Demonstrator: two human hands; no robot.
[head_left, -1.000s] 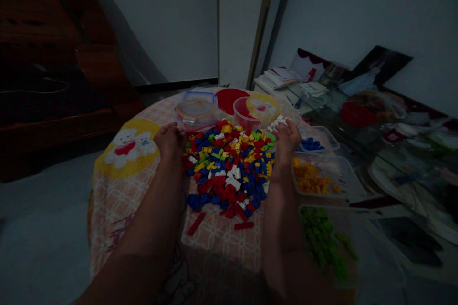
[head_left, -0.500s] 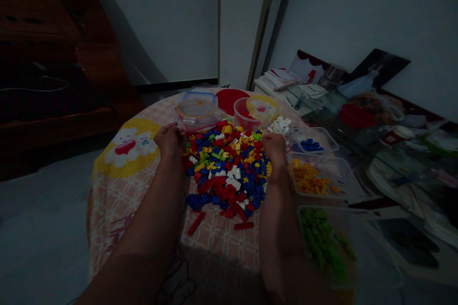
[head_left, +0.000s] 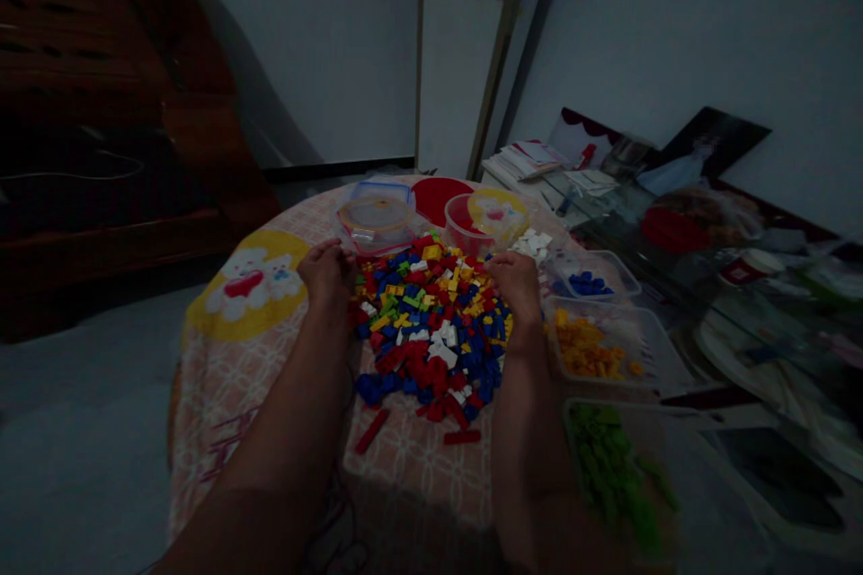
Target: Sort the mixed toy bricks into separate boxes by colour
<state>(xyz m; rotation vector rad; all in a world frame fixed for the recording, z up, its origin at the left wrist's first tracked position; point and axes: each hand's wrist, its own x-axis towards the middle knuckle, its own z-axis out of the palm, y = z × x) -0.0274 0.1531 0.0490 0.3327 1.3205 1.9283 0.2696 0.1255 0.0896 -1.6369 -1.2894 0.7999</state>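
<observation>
A heap of mixed toy building bricks [head_left: 431,323], red, blue, yellow, green and white, lies on the patterned tablecloth [head_left: 411,472]. At the heap's left edge is my left hand [head_left: 326,271], its fingers curled closed. Whatever it may hold is hidden in the dim light. My right hand [head_left: 516,277] rests over the heap's right edge with fingertips pinched together towards the bricks. I cannot make out anything between them. Two long red bricks, one of them a red bar [head_left: 462,437], lie apart at the near side.
On the right stand clear boxes of blue bricks [head_left: 588,283], orange-yellow bricks [head_left: 586,346] and green bricks [head_left: 613,467]. White bricks [head_left: 532,244] form a small pile behind my right hand. Farther back are lidded containers [head_left: 378,214], a round tub [head_left: 465,229] and a cluttered glass table [head_left: 674,278].
The whole view has shifted slightly, with the scene sitting a little lower and to the right. Both hands keep nearly the same places at the heap's sides.
</observation>
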